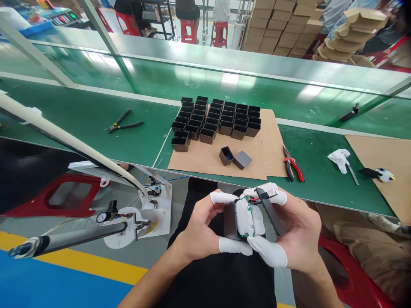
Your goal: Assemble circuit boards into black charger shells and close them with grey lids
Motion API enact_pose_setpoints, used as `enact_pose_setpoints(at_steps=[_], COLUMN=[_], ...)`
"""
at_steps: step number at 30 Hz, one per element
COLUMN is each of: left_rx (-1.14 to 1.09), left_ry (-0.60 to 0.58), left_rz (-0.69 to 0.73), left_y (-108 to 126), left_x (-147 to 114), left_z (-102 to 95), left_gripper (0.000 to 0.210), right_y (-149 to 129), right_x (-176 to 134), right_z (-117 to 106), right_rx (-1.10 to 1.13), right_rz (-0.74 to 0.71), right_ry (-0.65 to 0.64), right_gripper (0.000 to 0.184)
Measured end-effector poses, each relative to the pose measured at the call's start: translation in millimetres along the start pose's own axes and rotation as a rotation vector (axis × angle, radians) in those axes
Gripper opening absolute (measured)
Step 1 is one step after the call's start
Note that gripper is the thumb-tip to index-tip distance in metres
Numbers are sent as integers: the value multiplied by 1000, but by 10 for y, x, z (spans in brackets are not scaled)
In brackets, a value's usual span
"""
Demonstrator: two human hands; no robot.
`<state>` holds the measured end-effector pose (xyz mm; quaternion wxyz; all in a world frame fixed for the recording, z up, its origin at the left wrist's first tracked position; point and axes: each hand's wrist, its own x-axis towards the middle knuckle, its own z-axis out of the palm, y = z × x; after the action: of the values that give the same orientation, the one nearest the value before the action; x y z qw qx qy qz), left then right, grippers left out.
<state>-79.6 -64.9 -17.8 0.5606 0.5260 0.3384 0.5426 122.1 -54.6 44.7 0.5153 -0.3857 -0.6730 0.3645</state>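
Above my lap, my left hand (201, 229) is closed on a black plastic case (229, 220) lying on its side, its open end facing right. White finger cots cover the fingertips of both hands. My right hand (302, 229) grips a circuit board with white paste (245, 218), which sits at the mouth of the case, partly in it. A flat black cover piece (269, 209) rests against my right fingers, and red and black wires run beside it. How far the board reaches into the case is hidden.
Several open black cases (207, 136) stand in rows on a cardboard sheet (205, 161); two more (226, 156) lie nearer me. Red-handled pliers (291, 164), black-handled cutters (123, 122) and a white cloth (340, 160) lie on the green bench. A slanted pole (80, 141) crosses at left.
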Motion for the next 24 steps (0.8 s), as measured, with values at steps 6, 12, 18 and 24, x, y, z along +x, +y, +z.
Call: enact_pose_setpoints(at_steps=[6, 12, 18, 24], left_rx=[-22, -8, 14, -203], left_ry=[-16, 2, 40, 23], left_rz=[-17, -53, 6, -137], left_y=[39, -3, -115, -144], left_x=[26, 9, 13, 11], left_z=[15, 17, 51, 148], left_gripper=[86, 87, 86, 85], right_y=[34, 54, 37, 179], right_x=[-21, 13, 54, -29], right_z=[-33, -43, -55, -102], right_rx=[-7, 22, 19, 39], right_rz=[3, 37, 207, 102], right_ry=[-16, -76, -178, -170], right_gripper=[61, 56, 44, 45])
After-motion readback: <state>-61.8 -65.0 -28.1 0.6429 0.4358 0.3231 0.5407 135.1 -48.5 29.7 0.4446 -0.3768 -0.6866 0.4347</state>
